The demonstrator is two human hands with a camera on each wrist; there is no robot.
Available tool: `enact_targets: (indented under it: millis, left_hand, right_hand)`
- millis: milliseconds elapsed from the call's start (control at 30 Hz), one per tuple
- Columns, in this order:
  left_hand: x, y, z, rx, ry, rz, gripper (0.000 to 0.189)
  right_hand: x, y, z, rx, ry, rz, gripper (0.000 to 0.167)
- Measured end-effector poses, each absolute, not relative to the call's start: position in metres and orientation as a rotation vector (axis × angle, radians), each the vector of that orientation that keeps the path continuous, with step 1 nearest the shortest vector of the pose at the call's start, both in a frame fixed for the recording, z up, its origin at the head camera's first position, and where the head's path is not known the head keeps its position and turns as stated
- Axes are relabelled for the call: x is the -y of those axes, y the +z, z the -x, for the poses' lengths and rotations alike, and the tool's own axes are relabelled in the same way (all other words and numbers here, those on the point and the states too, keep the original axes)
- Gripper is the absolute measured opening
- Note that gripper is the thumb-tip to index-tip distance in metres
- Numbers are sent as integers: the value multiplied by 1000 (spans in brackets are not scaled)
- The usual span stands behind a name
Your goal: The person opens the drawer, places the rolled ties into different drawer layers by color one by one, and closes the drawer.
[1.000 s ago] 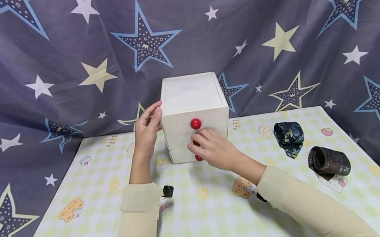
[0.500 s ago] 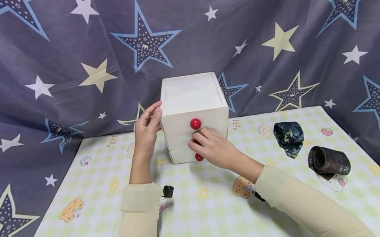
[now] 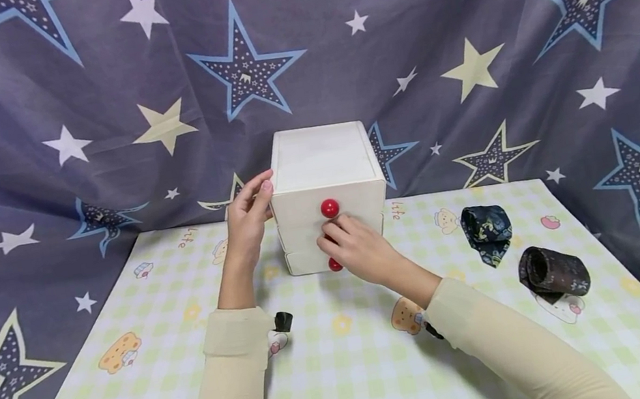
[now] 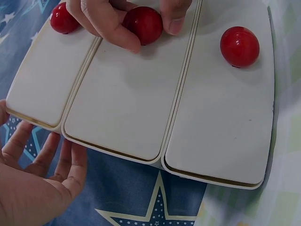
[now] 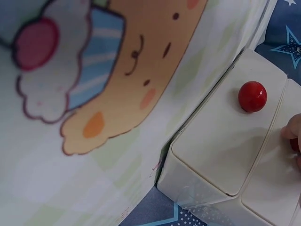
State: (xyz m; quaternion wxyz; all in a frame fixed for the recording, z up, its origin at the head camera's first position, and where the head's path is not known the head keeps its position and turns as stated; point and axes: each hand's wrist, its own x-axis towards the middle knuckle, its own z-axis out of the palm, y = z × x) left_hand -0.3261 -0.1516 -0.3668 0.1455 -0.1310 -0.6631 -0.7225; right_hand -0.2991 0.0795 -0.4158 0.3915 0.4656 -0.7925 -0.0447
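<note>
A white cabinet with three drawers (image 3: 319, 155) stands toward the back of the table, each drawer front bearing a round red knob. My right hand (image 3: 360, 249) pinches the middle drawer's knob (image 4: 143, 26) between thumb and fingers. Above it is the top knob (image 3: 329, 208); the bottom knob (image 5: 252, 96) shows below. All three drawer fronts sit flush in the cabinet. On the cabinet's left side rests my left hand (image 3: 248, 214), its fingers fairly straight along the wall near the upper front corner, as the left wrist view also shows.
To the right lie two rolled neckties, a dark navy patterned one (image 3: 487, 229) and a dark brown one (image 3: 560, 270) nearer the front. A green checked cloth (image 3: 344, 361) with cartoon prints covers the table. A star-printed curtain (image 3: 305, 15) hangs right behind the cabinet.
</note>
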Motion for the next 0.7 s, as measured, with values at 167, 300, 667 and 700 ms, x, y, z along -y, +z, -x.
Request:
enact_targets:
  millis: [167, 300, 667, 700]
  left_hand:
    - [151, -366, 326, 1912, -2083, 377, 47]
    - [151, -366, 326, 1916, -2082, 379, 47]
    - [152, -367, 326, 1921, -2070, 373, 47]
    - [152, -367, 326, 1920, -2070, 372, 47]
  right_hand:
    - [-79, -414, 298, 2016, -123, -1182, 16]
    - [-79, -413, 298, 2019, -112, -1189, 17]
    - [-79, -413, 298, 2015, -121, -1192, 18]
    - [-79, -413, 297, 2014, -120, -1192, 18]
